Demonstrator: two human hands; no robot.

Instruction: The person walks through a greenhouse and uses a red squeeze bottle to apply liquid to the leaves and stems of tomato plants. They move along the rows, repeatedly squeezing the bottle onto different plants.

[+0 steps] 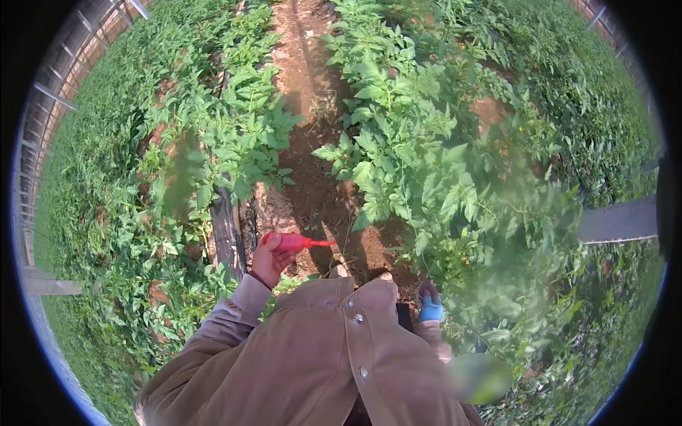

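Observation:
My left hand (272, 262) is wrapped around a red squeeze bottle (289, 242), whose thin red nozzle points right across the soil path, in front of my jacket. At my right side hangs my right hand (429, 302), partly covered by something light blue around the palm, close to the leafy plants; whether its fingers hold anything is not plain. Tomato plants (378, 144) with broad green leaves grow just ahead on the right, and another row (256, 122) grows on the left.
A bare soil path (306, 154) runs ahead between the rows. Dark plastic edging (226, 229) lies along the left row. My shoes (339, 270) show below the jacket. Metal framing (55, 96) stands at the far left, and a grey beam (618, 219) at the right.

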